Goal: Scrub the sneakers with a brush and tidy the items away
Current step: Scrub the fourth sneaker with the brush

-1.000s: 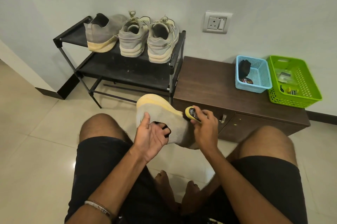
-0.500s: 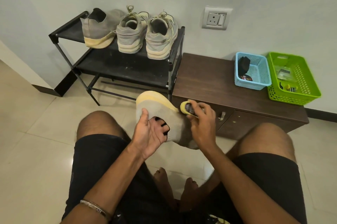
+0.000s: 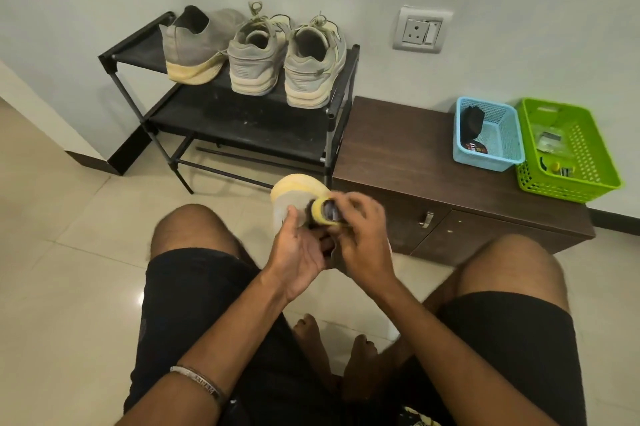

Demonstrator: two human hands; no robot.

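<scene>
Brush (image 3: 323, 212) has slid toeward on the sneaker (image 3: 294, 193), both hands gripping.

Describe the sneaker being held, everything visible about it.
The held sneaker is a grey, fabric-looking shoe with a thick, pale yellow sole. It is lifted off the floor in front of the knees, sole turned up and away toward the rack. The left hand grips it from below, thumb on its side. The right hand presses a yellow brush against it. Motion blur hides finer detail.
</scene>
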